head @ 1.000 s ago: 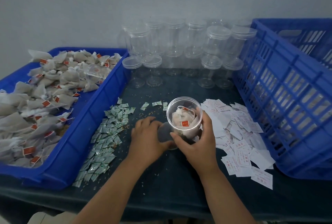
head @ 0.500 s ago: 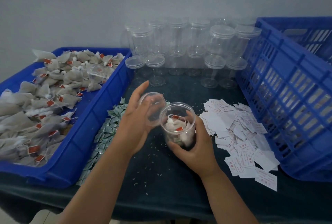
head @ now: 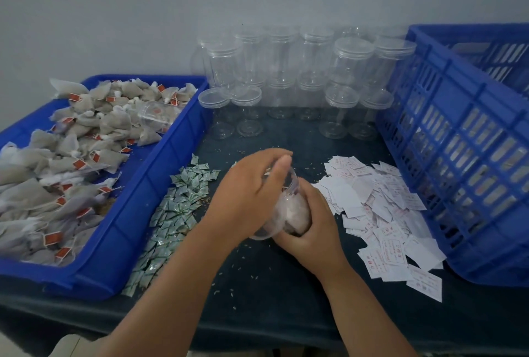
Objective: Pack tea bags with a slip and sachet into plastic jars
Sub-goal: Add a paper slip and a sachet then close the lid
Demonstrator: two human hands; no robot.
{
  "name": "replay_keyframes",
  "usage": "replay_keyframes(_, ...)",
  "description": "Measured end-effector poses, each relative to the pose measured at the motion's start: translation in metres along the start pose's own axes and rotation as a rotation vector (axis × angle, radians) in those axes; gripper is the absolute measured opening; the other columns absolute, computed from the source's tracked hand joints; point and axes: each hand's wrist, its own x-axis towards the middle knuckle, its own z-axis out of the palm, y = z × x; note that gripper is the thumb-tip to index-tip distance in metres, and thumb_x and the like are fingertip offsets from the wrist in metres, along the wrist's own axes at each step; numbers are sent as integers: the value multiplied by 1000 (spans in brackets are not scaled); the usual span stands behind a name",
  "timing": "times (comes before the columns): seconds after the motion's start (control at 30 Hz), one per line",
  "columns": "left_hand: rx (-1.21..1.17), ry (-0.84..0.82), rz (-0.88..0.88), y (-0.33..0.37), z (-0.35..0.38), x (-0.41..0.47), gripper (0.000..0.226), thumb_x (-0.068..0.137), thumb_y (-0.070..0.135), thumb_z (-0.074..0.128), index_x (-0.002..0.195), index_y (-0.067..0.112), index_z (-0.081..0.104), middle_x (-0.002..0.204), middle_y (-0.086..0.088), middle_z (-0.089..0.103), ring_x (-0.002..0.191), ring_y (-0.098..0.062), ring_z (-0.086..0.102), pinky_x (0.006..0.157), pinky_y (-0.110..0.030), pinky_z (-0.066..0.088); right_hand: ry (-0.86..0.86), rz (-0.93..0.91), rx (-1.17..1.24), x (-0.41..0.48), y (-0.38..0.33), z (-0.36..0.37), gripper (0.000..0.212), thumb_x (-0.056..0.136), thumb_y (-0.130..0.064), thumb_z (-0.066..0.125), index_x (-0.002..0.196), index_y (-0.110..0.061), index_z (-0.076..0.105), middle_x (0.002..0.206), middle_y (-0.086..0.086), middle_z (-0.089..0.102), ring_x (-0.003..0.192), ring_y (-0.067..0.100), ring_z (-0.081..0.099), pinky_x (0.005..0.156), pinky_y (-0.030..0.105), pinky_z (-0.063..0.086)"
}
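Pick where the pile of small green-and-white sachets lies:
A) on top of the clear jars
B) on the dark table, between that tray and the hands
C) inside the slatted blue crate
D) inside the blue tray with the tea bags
B: the sachets lie loose on the table, just outside the blue tray wall and to the left of the left hand.

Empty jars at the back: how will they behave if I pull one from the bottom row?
Probably very light: the jars are clear plastic and look empty. Likely tippy, since they stand two high; pulling a lower one would probably topple the one above. Being round, a fallen jar may roll across the table.
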Motion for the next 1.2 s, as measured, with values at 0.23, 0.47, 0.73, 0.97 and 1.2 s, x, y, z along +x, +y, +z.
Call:
replay_keyframes(0.23, -144, -251, -261, -7, -9, 36, 54, 110, 57, 29, 99, 33, 75, 97, 15, 77, 92, 3, 70, 94, -30, 52, -132, -38, -97, -2, -5, 2, 89, 69, -49, 93, 147, -30, 55, 131, -14, 62, 122, 13, 63, 101, 23, 51)
replay_keyframes(0.47, -161, -514, -124, -6, -1, 37, 45, 104, 50, 36, 101, 34, 78, 98, 11, 77, 98, -5, 70, 102, -34, 50, -158, 25, 18, -1, -2, -3, 76, 67, -41, 94, 135, -25, 62, 122, -8, 69, 112, 19, 70, 94, 39, 57)
replay_keyframes(0.73, 311, -193, -150, 5, -18, 26, 86, 90, 83, 6, 106, 26, 69, 101, 3, 71, 94, -17, 64, 79, -38, 45, -65, 46, 42, 1, -4, 2, 80, 75, -41, 94, 144, -28, 57, 133, -6, 70, 123, 23, 68, 101, 45, 58)
replay_keyframes(0.97, 322, -280, -85, 14, 4, -4, 49, 97, 62, 49, 135, 31, 48, 125, 4, 53, 110, -19, 55, 87, -31, 41, -59, 44, 82, 0, -10, -3, 70, 79, -29, 92, 138, -37, 54, 124, -12, 71, 113, 17, 72, 86, 21, 57)
replay_keyframes(1.2, 222, -456, 257, 0, -15, -8, 42, 86, 60, 67, 123, 40, 58, 121, 26, 54, 115, -2, 53, 99, -25, 43, -262, 125, 107, 0, -8, -4, 70, 71, -28, 90, 134, -34, 59, 118, -9, 74, 110, 19, 75, 84, 28, 59)
